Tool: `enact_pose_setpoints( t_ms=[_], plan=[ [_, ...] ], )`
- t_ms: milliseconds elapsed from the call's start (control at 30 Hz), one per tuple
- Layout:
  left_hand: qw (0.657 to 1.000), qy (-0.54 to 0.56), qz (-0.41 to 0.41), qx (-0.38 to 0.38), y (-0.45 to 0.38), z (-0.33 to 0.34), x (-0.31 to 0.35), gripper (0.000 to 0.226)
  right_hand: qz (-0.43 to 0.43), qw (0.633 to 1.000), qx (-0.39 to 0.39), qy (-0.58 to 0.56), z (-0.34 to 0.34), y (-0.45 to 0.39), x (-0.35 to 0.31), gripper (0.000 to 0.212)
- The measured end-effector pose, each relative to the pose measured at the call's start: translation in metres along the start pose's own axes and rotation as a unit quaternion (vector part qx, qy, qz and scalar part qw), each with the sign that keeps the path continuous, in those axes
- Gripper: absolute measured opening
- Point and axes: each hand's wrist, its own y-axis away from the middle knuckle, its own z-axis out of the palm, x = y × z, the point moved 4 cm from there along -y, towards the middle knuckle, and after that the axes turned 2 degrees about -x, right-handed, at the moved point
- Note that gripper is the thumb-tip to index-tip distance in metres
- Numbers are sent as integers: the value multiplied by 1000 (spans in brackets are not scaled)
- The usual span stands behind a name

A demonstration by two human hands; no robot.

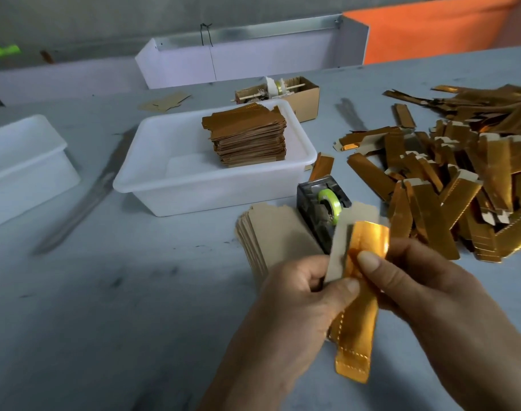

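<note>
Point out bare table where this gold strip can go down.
Bare table lies left of the left hand, in front of the white tub. A narrower gap runs between it and the left tub. Crowded right: gold pile, tape dispenser, card stack.

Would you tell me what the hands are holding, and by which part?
The left hand and right hand pinch a gold strip at its upper half, thumbs on top.

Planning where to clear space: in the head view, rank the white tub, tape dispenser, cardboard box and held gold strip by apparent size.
1. White tub.
2. Gold strip, though nearest the camera.
3. Tape dispenser and cardboard box look alike; the box sits farther back, so unranked.
</note>
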Motion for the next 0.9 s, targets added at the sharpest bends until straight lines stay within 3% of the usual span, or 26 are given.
enact_pose_setpoints(
  t_ms=[100,433,533,633,700,800,900],
  plan=[
    [1000,3,-22,7,2,2,1,21,39,995,-45,-79,1,-2,0,22],
    [980,-65,43,182,3,-8,1,6,-20,999,42,-12,6,-2,-5,18],
    [941,-207,94,251,8,0,7,3,-8,998,54,-38,8,-3,-3,15],
    [856,-437,138,239,11,20,19,6,-8,996,62,-55,11,-2,-6,19],
    [808,-518,126,250,7,24,19,24,-7,996,65,-67,11,-3,-11,25],
    [815,-552,54,168,-18,22,11,34,1,996,65,-64,8,-3,-13,23],
    [804,-564,57,180,-12,32,6,31,11,996,73,-48,4,-3,-8,19]
  ],
)
